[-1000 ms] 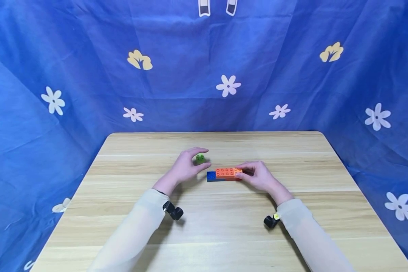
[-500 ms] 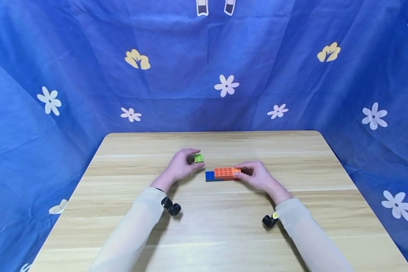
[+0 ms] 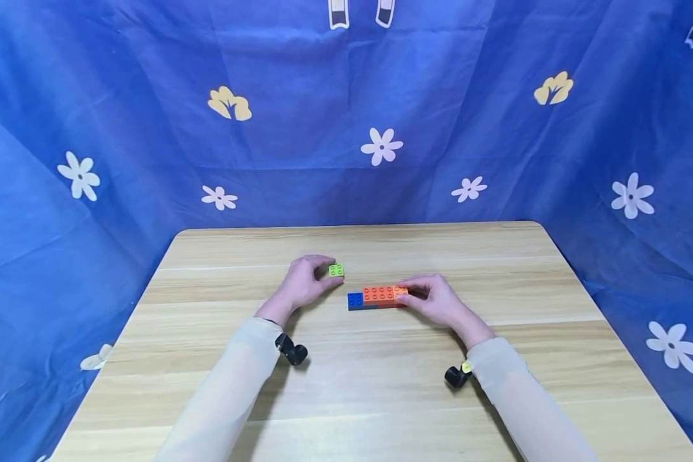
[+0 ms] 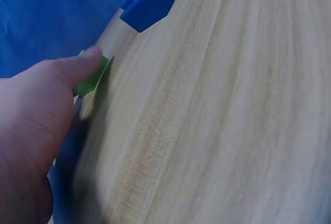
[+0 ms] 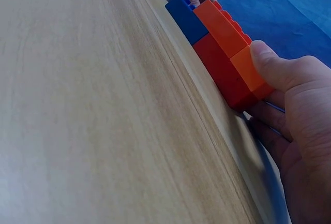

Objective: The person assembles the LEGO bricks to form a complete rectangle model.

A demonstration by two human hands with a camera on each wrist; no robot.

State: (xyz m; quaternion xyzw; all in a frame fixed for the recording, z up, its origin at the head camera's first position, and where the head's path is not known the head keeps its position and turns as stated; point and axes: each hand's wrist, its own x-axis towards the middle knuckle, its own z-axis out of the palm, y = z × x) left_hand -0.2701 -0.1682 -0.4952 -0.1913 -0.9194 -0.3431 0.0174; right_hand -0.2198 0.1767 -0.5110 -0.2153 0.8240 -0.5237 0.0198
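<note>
On the table, my left hand (image 3: 301, 282) pinches a small lime-green toy building brick (image 3: 336, 270) between thumb and fingers. In the left wrist view the thumb partly covers this green brick (image 4: 92, 83). To its right lies a joined row of bricks, two layers high. A blue brick (image 5: 186, 22) and a red brick (image 5: 220, 69) form its bottom layer. On top sit a long red-orange brick (image 5: 222, 25) and, at the right end, a lighter orange brick (image 5: 247, 68). My right hand (image 3: 436, 300) grips that right end, thumb on the orange brick's near side.
Everything rests on a wood-grain table (image 3: 369, 385). A blue cloth (image 3: 300, 128) with white flowers hangs behind it and along both sides. Each wrist carries a small black camera, the left camera (image 3: 292, 351) and the right camera (image 3: 457, 375).
My left thumb and fingers have closed in on the green brick, which has turned slightly. The right hand keeps its grip on the joined bricks. The head view has shifted a little.
</note>
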